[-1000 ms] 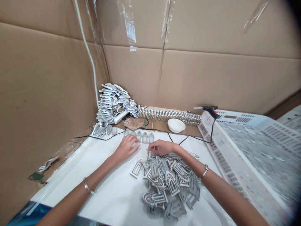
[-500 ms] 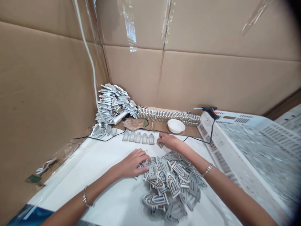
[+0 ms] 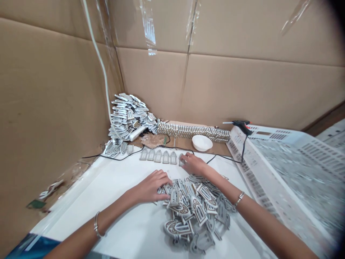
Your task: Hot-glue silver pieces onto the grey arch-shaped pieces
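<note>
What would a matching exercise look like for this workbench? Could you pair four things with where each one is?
Things:
1. Left hand
2. Right hand
3. White bowl
4. Glue gun

Places:
A. Beside the far corner of the white plastic crate
B. At the end of the short row of arched pieces
C. On the heap of grey arched pieces
D. On the brown board behind the white sheet

Pairs: 1-C, 2-B, 3-D, 4-A

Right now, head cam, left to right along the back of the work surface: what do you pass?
Heap of arch-shaped cutouts → crumpled brown paper → white bowl → hot glue gun → white perforated plastic crate
</note>
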### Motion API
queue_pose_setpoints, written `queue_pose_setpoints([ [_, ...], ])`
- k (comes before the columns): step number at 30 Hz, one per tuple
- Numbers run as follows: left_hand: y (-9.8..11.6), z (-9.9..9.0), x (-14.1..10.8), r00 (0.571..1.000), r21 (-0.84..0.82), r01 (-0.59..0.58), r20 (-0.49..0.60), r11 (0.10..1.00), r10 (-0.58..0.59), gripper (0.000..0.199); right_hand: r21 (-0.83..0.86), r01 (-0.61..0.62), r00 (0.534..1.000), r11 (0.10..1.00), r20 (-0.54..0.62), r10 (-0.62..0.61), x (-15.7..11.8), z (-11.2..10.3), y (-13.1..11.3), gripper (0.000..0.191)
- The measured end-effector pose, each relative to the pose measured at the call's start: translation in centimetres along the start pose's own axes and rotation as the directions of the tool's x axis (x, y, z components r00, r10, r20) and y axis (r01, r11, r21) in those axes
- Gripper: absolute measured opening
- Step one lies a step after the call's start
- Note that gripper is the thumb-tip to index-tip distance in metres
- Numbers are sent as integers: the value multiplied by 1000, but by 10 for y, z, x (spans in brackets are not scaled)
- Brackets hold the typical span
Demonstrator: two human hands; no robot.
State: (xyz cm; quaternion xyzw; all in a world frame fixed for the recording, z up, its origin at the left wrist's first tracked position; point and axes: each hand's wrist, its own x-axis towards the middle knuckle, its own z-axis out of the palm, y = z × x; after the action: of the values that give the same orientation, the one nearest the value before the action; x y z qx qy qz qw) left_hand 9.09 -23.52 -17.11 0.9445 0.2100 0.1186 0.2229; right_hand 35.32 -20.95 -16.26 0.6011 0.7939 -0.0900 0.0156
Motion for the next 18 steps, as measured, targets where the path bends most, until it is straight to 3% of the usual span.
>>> queue_pose_setpoints([
  [13,-13,12,2,971,99,-147,-176,984,162,39,60,40,997,997,-72,-35,3,6,3,33],
  [18,-13,6,2,947,123,-172,-254,977,198,33,132,-12,997,991,-79,22,-1,-6,12,34],
])
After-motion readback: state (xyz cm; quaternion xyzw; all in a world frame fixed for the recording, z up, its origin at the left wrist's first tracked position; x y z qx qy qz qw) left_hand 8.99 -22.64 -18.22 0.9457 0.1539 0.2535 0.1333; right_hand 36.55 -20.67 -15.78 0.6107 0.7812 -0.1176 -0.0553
